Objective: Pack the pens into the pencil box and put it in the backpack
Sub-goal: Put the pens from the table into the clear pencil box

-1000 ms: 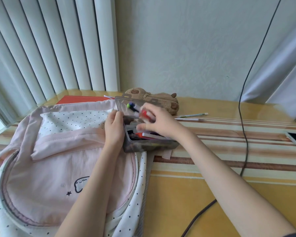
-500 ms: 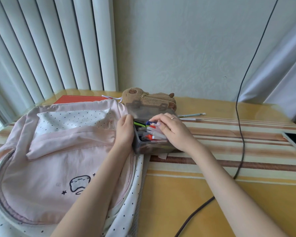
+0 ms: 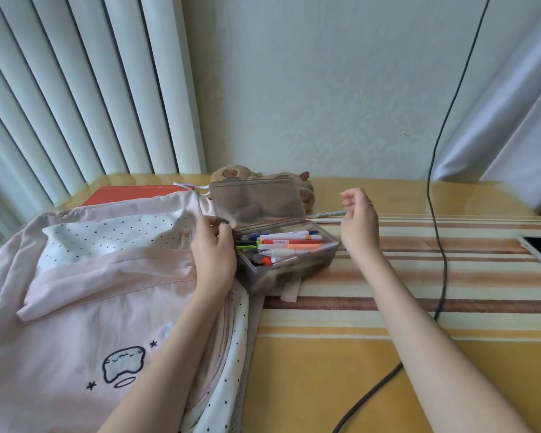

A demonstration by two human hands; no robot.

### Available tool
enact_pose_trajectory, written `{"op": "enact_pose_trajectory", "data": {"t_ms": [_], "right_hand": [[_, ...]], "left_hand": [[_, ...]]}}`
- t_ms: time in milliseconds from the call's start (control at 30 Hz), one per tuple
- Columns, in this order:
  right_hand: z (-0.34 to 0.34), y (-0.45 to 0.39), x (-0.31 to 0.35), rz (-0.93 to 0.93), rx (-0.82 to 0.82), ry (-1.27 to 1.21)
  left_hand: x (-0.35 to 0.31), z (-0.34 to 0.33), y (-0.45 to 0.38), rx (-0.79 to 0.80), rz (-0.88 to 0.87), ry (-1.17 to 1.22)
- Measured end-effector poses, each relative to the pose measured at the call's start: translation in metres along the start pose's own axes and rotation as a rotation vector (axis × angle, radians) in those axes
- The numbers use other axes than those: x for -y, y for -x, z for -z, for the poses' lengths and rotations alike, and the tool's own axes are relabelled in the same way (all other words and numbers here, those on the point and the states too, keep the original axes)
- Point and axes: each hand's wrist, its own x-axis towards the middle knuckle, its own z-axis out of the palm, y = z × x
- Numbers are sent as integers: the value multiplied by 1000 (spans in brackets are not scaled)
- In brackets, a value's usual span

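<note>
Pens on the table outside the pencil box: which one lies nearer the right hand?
The light blue pen, the farther one, whose tip reaches almost to the right hand; the white pen lies just in front, beside the pencil box.

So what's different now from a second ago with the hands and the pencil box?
The right hand let go of the red pen, pressed the pens down in the pencil box, then lifted away to the right, empty. The lid is raised and open. The left hand stayed at the box's left end; the backpack has not moved.
</note>
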Motion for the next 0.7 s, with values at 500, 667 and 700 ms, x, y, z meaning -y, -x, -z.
{"op": "enact_pose_trajectory", "data": {"t_ms": [500, 667, 700], "right_hand": [[-54, -43, -27, 68, 552, 727], [-44, -19, -31, 175, 538, 778], [-41, -16, -31, 173, 524, 754]], "left_hand": [[8, -5, -2, -32, 17, 22], [10, -4, -3, -9, 23, 39], [10, -4, -2, -6, 6, 39]]}}
